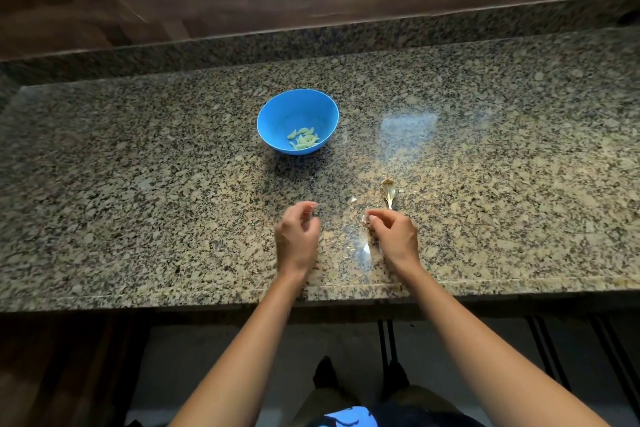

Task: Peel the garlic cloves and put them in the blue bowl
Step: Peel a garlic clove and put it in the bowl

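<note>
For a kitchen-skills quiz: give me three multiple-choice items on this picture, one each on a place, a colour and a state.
1. The blue bowl stands: A) farther back on the counter than the right hand B) at the counter's front edge C) on the floor
2. The cloves in the bowl look: A) purple B) pale yellow-green C) brown
3. The right hand: A) lies flat B) grips the bowl C) pinches a pale garlic piece
1A, it sits beyond the hand; 2B, their tint is plain against the blue; 3C, thumb and finger close on the piece.
</note>
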Demonstrator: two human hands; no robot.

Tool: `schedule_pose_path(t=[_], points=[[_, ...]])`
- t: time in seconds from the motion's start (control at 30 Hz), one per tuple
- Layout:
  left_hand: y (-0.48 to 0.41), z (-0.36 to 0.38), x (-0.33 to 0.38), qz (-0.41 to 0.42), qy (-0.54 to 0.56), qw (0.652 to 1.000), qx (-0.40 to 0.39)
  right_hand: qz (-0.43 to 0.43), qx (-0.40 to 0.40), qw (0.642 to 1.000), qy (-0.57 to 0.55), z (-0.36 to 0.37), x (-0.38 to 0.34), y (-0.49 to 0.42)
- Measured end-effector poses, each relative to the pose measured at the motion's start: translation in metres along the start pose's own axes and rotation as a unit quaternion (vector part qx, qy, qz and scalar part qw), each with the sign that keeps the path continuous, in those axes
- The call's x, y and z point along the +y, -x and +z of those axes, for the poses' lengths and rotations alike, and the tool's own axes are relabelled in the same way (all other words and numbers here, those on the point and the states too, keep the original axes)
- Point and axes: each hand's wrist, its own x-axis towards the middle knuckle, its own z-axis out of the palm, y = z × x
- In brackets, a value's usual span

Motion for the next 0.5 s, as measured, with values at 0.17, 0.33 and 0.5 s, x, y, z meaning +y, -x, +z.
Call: schedule_pose_path(t=[0.17,0.33,0.5], points=[[-0.032,0.040,0.026,0.050,-0.105,0.984,-0.137,0.062,0.011,0.995,-0.076,-0.003,-0.004,-0.019],[-0.024,0.058,0.031,0.115,-0.195,0.962,-0.155,0.141,0.038,0.970,-0.193,-0.019,0.003,-0.031],[0.027,0.056,0.012,0.317,-0.193,0.906,-0.202,0.207,0.037,0.936,-0.282,-0.028,0.012,-0.017]])
